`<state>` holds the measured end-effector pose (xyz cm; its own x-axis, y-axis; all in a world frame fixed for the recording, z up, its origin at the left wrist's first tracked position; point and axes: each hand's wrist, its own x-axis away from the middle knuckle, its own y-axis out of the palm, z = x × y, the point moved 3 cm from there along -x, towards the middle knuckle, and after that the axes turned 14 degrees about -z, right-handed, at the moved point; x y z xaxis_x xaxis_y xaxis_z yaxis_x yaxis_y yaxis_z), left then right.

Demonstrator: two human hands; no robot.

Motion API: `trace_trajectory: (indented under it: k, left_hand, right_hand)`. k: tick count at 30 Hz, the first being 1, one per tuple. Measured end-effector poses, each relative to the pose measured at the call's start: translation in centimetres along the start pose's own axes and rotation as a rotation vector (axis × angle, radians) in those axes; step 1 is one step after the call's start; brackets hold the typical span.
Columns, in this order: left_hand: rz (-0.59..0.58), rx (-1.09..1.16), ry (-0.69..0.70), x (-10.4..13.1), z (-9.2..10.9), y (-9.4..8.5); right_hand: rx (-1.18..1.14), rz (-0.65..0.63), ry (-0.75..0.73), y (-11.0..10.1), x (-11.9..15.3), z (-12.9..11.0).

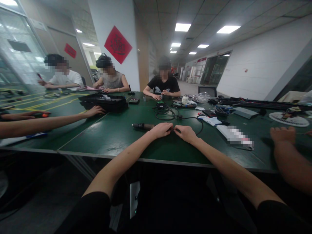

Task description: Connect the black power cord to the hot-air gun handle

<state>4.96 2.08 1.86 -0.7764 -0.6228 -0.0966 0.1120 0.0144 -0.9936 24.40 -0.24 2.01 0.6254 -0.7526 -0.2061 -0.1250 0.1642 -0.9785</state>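
Both hands of the person meet at the middle of the dark green worktop, close to its near edge. The left hand lies with its fingers curled down on the rear end of a slim dark cylindrical tool, which rests flat on the worktop and points to the left. The right hand is just beside it, almost touching, and its fingertips pinch a thin black cable that comes out between the two hands. So both grips are closed – the left one on the tool, the right one on the cable.

The cable runs on behind the right hand and bends toward a loose coil of black wire farther back on the worktop. To the right of the hands lie a small blue and white packet and a flat white label. On the left, another person's bare forearm reaches across to a black flat case. At the right edge a further person's hand rests on the worktop – well apart from the cable.
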Motion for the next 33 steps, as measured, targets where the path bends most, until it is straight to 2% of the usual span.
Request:
trace_trajectory:
  k: [4, 10, 15, 23, 29, 33]
  left_hand:
    - [0.000, 0.001, -0.041, -0.2, -0.3, 0.3]
    - [0.014, -0.019, 0.024, 0.0, 0.0, 0.1]
    - [0.007, 0.010, -0.037, -0.1, -0.1, 0.1]
    - [0.002, 0.006, -0.010, 0.0, 0.0, 0.0]
    - [-0.038, -0.006, -0.021, -0.1, -0.6, -0.1]
    - [-0.086, -0.032, -0.009, -0.4, -1.1, -0.2]
  right_hand:
    - [0.000, 0.000, -0.005, 0.1, 0.0, 0.0]
    - [0.008, 0.006, 0.006, 0.1, 0.0, 0.0]
    - [-0.002, 0.013, -0.015, 0.1, 0.0, 0.0]
    - [0.010, 0.015, 0.006, 0.0, 0.0, -0.2]
    - [-0.029, -0.011, -0.044, -0.5, -0.6, 0.1]
    - [-0.093, -0.059, -0.072, -0.4, -1.5, 1.3]
